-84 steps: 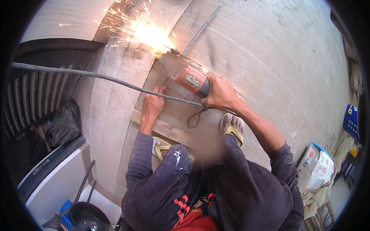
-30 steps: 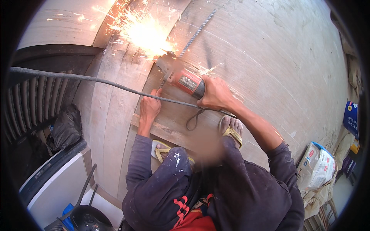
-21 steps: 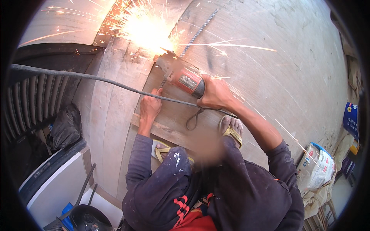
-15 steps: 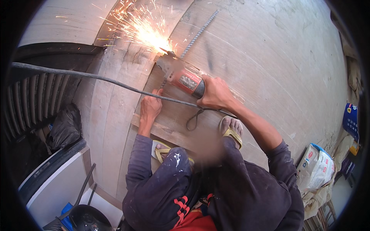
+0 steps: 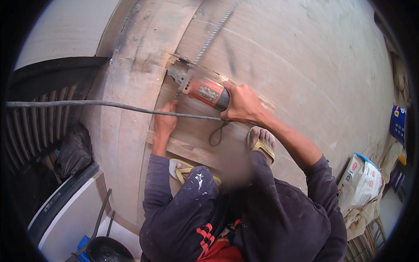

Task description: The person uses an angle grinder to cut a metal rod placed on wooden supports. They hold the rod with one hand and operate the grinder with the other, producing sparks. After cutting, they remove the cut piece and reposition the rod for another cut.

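My right hand (image 5: pixel 244 104) is wrapped around the rear body of a red and black angle grinder (image 5: pixel 197 83). Its thin disc (image 5: pixel 182 58) sits at the far end, edge toward me, close to a ribbed steel bar (image 5: pixel 214 34). That bar slants from the far floor down under the grinder, and its near end reaches my left hand (image 5: pixel 165 121), whose fingers are closed on it. Whether the disc touches the bar cannot be made out. A wooden strip (image 5: pixel 264 102) lies beneath the grinder. No sparks show.
A dark cable (image 5: pixel 87 103) stretches from the left across my left wrist to the grinder's rear. My feet in yellow flip-flops (image 5: pixel 264 148) flank another wooden strip (image 5: pixel 192 150). Left are a black plastic bag (image 5: pixel 75 150) and a black pan (image 5: pixel 109 249); right, a white sack (image 5: pixel 360 181).
The bright spray of sparks from the disc has stopped. The grinder and both hands appear slightly farther left, and the cable sits lower at the left. Both grips are unchanged.
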A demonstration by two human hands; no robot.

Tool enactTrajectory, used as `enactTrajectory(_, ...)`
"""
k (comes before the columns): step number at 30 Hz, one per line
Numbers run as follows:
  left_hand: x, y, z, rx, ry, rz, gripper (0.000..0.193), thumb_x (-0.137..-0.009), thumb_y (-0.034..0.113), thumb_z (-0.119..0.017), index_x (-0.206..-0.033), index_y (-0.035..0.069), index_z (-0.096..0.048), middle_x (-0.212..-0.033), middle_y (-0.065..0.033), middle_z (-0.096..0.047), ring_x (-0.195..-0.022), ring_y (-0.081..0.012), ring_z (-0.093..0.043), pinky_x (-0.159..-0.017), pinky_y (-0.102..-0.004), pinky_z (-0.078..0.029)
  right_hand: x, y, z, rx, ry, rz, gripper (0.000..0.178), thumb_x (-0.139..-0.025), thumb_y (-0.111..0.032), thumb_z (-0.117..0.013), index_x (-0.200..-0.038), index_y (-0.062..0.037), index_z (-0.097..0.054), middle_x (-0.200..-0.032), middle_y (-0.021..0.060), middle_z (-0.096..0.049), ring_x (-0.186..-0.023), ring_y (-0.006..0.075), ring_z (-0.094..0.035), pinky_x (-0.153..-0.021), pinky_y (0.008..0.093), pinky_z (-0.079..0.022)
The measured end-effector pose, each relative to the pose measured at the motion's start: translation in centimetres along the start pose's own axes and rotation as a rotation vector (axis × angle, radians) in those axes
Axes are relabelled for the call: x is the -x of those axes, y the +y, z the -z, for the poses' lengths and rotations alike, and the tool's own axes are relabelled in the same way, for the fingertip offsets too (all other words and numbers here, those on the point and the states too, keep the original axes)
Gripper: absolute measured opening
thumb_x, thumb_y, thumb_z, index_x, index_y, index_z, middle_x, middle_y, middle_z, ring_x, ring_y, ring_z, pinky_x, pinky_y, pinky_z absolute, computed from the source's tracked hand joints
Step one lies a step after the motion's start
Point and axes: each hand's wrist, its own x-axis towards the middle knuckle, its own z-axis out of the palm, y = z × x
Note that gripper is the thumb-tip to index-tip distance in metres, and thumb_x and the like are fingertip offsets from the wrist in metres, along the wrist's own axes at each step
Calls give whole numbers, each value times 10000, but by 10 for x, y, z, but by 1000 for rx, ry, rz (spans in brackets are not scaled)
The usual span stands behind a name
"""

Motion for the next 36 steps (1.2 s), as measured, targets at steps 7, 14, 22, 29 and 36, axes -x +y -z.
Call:
enactTrajectory(7, -1, 1, 0, 10, -11, 8, 366, -1008, 315, -500, -876, 3, -638, -645, -288, -572, -635, -496, -580, -536, -539, -425, 1, -2, 2, 10, 16, 12, 560, -544, -178, -719, -1057, 27, -628, -747, 268, -651, -733, 425, -661, -705, 458, -529)
enactTrajectory(14, -2, 1, 1, 27, -32, 31, 405, -1015, 330, -490, -832, -9, -613, -640, -297, -548, -629, -501, -565, -526, -526, -407, 0, 1, 0, -9, 32, 23, 532, -545, -183, -708, -1024, 32, -625, -727, 270, -645, -724, 434, -657, -700, 469, -530)
enactTrajectory(22, -1, 4, 1, 78, -13, 22, 426, -1018, 344, -479, -835, -17, -611, -665, -304, -556, -658, -509, -562, -552, -531, -418, 2, -2, 4, -24, -4, -9, 501, -547, -189, -689, -980, 49, -611, -738, 268, -649, -732, 435, -656, -703, 485, -530)
enactTrajectory(29, -2, 3, 1, 48, -47, 36, 434, -1020, 350, -472, -844, -21, -614, -649, -306, -552, -639, -509, -559, -554, -541, -415, 1, -1, 3, -9, -3, 16, 566, -546, -197, -690, -1051, 49, -613, -784, 267, -659, -768, 435, -659, -718, 486, -528)
enactTrajectory(36, -2, 3, 0, 67, -40, 46, 461, -1025, 373, -457, -837, -21, -605, -640, -304, -541, -630, -502, -555, -536, -528, -402, 1, 1, 1, -5, 9, 21, 549, -549, -200, -694, -1027, 56, -607, -777, 270, -657, -767, 441, -657, -720, 489, -527)
